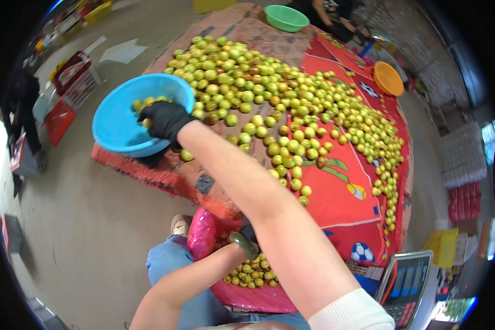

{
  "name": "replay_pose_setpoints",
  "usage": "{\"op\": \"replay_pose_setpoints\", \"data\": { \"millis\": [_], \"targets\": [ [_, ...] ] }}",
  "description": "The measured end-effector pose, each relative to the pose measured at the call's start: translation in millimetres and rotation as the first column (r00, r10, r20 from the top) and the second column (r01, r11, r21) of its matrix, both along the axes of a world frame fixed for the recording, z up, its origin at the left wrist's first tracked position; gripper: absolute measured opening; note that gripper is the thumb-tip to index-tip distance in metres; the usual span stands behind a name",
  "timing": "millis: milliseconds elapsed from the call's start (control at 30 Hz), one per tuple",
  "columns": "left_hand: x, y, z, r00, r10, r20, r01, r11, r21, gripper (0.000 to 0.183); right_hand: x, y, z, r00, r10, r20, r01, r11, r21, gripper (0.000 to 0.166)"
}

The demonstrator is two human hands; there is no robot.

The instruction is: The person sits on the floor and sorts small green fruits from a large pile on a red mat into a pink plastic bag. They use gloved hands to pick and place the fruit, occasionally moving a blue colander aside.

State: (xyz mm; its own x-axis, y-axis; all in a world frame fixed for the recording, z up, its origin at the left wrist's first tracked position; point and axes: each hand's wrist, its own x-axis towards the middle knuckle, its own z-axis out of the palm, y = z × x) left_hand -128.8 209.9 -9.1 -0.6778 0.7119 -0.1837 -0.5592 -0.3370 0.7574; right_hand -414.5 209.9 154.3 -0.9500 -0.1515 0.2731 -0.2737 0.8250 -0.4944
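My right hand [163, 120], in a black glove, reaches into a light blue plastic basin [107, 123]; its fingers are curled around several small green fruits [149, 101], which look like jujubes. The basin stands at the left corner of the cloth-covered table. A broad heap of the same green and brownish fruits [231, 74] spreads over the table. Lower down, my left hand [249, 232], also gloved in black, with a green bangle [243, 245] on the wrist, is at a pink plastic-lined container [255, 298] with fruits inside. My right forearm hides much of that hand, so its fingers cannot be seen.
A green basin [286, 18] and an orange basin [388, 78] stand on the far side, near another person's arms [321, 14]. A digital scale [406, 284] is at lower right. Another person [24, 111] stands at the left, near crates [82, 86].
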Motion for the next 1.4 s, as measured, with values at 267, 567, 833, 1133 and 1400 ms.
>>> {"op": "replay_pose_setpoints", "data": {
  "millis": [267,567,833,1133,1400],
  "targets": [
    [-42,-21,124,0.844,0.14,0.518,0.016,0.958,-0.286,0.029,174,230,-76,0.876,-0.479,0.058,0.395,0.642,-0.658,0.03],
    [-38,-14,125,0.954,0.074,0.291,0.051,0.915,-0.401,0.058,285,256,-141,0.783,-0.603,-0.151,0.538,0.779,-0.322,0.033],
    [-34,-16,103,0.75,-0.067,0.658,0.221,0.963,-0.154,0.048,302,136,-102,0.82,-0.534,0.207,0.537,0.591,-0.602,0.031],
    [-14,-20,96,0.797,-0.071,0.599,0.198,0.969,-0.149,0.046,349,52,-89,0.779,-0.609,0.149,0.553,0.555,-0.621,0.04],
    [79,-84,-23,0.719,0.057,0.693,0.234,0.919,-0.318,0.044,424,-42,-130,0.661,-0.607,0.441,0.683,0.244,-0.689,0.047]
  ]
}}
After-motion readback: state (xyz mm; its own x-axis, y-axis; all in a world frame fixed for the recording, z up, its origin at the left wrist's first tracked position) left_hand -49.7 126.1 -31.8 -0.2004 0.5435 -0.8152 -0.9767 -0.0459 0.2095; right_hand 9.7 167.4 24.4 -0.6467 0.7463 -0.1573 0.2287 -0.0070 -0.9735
